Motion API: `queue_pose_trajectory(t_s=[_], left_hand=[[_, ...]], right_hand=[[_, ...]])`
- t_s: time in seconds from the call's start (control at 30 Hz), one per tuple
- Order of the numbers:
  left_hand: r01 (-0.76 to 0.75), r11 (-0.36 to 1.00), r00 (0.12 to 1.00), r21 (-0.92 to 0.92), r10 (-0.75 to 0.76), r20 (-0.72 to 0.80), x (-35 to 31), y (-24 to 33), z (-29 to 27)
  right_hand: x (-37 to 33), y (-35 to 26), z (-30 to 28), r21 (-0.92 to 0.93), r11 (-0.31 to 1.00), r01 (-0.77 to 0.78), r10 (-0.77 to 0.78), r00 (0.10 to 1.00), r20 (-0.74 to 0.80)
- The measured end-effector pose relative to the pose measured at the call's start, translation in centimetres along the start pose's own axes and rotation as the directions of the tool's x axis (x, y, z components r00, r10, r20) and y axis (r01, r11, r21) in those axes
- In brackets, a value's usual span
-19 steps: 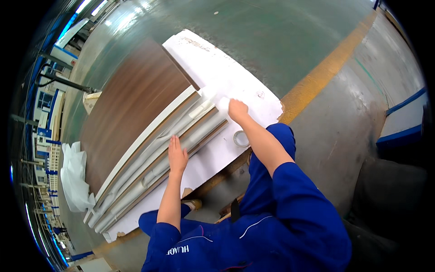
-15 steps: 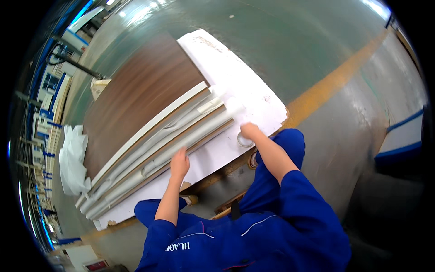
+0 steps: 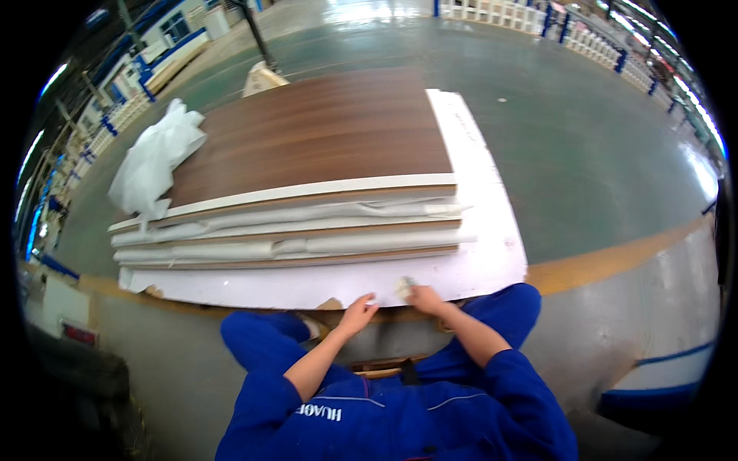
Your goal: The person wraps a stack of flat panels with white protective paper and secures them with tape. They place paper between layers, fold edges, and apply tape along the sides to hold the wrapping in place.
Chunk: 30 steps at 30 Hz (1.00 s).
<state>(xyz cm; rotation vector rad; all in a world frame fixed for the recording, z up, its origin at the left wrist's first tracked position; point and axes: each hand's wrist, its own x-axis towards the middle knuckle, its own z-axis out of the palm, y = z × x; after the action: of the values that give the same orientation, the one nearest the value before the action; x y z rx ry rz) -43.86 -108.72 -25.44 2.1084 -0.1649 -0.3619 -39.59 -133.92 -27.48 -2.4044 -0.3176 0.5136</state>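
Note:
My right hand (image 3: 424,298) is closed on a pale roll of tape (image 3: 404,288), which is smeared by motion. Just left of it, my left hand (image 3: 360,311) has its fingers drawn together; what they hold, if anything, is too small to make out. Both hands are over the near edge of a white board (image 3: 354,284). Beyond them lies a stack of flat panels, the top one a brown wood-grain panel (image 3: 330,127) with a white front edge. White foam wrap (image 3: 307,244) shows between the layers.
A crumpled white foam sheet (image 3: 157,165) hangs over the stack's left end. A pallet jack handle (image 3: 257,38) stands behind it. A yellow floor line (image 3: 615,257) runs along the right. At the lower right is a white and blue object (image 3: 661,376). I sit on a low wooden seat.
My view has turned, so the stack now lies nearly level across it. My left hand has come away from the panels toward my right hand, which still holds the tape roll.

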Motion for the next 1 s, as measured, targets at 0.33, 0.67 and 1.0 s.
queue_pose_trajectory(t_s=[0.33, 0.67, 1.0], left_hand=[[0.056, 0.95, 0.97, -0.308, 0.021, 0.24, 1.6, -5.4, 2.0], [0.043, 0.98, 0.97, -0.196, 0.005, 0.242, 1.7, -3.8, 0.5], [-0.058, 0.988, 0.994, -0.143, 0.071, 0.087, 1.0, -3.9, 0.9]], right_hand=[[-6.3, -5.8, 8.4, 0.342, 0.935, 0.093, -0.049, 0.99, -0.134], [-5.2, -5.2, 8.9, 0.348, 0.937, 0.04, -0.008, 0.996, -0.093], [-4.1, -5.5, 9.8, 0.317, 0.948, -0.016, 0.031, 0.999, -0.041]])
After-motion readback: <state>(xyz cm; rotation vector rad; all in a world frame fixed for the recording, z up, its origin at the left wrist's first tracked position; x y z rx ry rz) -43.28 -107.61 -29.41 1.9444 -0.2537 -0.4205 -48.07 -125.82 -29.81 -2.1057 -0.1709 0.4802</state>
